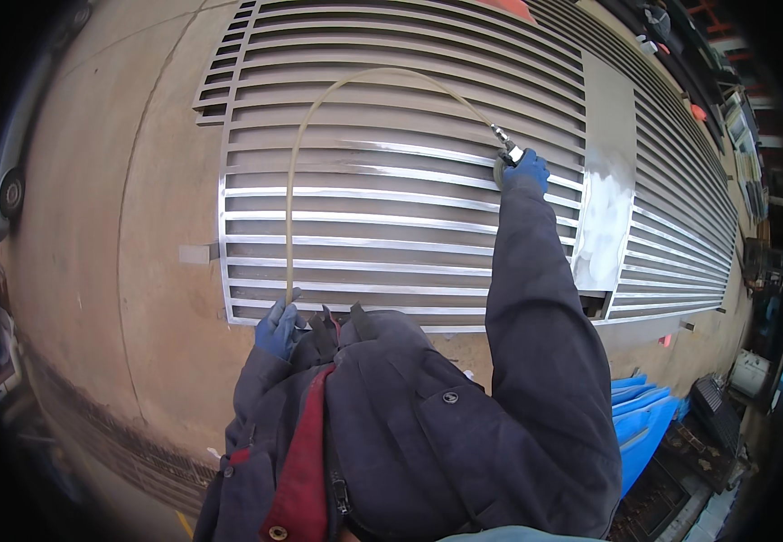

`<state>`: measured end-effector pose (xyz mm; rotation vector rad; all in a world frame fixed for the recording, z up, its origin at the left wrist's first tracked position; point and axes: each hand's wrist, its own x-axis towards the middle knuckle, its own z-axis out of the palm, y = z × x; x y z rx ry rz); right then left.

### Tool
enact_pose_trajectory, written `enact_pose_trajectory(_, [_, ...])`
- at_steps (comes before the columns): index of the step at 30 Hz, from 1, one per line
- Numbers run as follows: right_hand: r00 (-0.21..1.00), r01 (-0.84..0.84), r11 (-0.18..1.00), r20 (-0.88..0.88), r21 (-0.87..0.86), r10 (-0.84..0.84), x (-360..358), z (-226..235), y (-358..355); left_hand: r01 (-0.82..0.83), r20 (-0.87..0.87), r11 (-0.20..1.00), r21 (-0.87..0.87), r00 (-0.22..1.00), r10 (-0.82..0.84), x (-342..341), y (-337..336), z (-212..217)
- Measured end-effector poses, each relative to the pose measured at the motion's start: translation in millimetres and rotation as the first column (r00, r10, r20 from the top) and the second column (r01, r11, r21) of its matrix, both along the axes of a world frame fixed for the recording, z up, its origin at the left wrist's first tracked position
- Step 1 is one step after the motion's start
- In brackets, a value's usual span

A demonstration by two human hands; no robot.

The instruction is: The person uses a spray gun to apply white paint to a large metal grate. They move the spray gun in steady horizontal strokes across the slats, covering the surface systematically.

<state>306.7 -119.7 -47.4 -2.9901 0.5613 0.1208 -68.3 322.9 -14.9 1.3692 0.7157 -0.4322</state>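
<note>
My right hand [531, 170], in a blue glove, is closed around an air sander [515, 155] at the end of my outstretched arm. Its round disc [500, 172] rests against one of the bars of a large slatted metal panel [355, 219]. From the tool's metal fitting a pale air hose [294, 172] arches left and comes back down toward me. Near my waist my left hand [277, 329], also gloved, is closed on that hose. The nearer bars shine silver, while the farther ones look dull grey-brown.
A flat plate [606, 217] with a bright patch joins a second slatted section [676, 235] at the right. Blue sheets [642, 420] lie at the lower right beside a white bucket [750, 373]. Concrete floor [93, 226] extends left toward a vehicle wheel [11, 191].
</note>
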Motion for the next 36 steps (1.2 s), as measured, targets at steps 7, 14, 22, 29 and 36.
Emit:
enact_pose_trajectory(7, [0.963, -0.269, 0.962, -0.043, -0.049, 0.267, -5, -3, 21, -0.023, 0.032, 0.999, -0.038, 0.999, 0.024, 0, -1, -3])
enact_pose_trajectory(14, [0.966, -0.258, 0.966, -0.016, 0.011, 0.259, -1, -4, 51, -0.025, 0.057, 0.998, -0.059, 0.998, 0.028, -3, 2, -1])
enact_pose_trajectory(22, [0.985, -0.171, 0.985, 0.033, -0.015, 0.171, 0, -3, 66, -0.036, 0.101, 0.999, 0.005, 0.994, 0.036, -16, 8, -7])
enact_pose_trajectory(29, [0.979, -0.166, 0.986, 0.120, -0.021, 0.168, -9, -1, 80, -0.046, 0.061, 0.999, 0.013, 0.997, 0.045, -16, 11, -10])
enact_pose_trajectory(36, [0.918, -0.386, 0.922, -0.114, -0.039, 0.380, -7, -4, 89, -0.117, 0.079, 0.990, -0.079, 0.989, 0.124, -17, 10, -7])
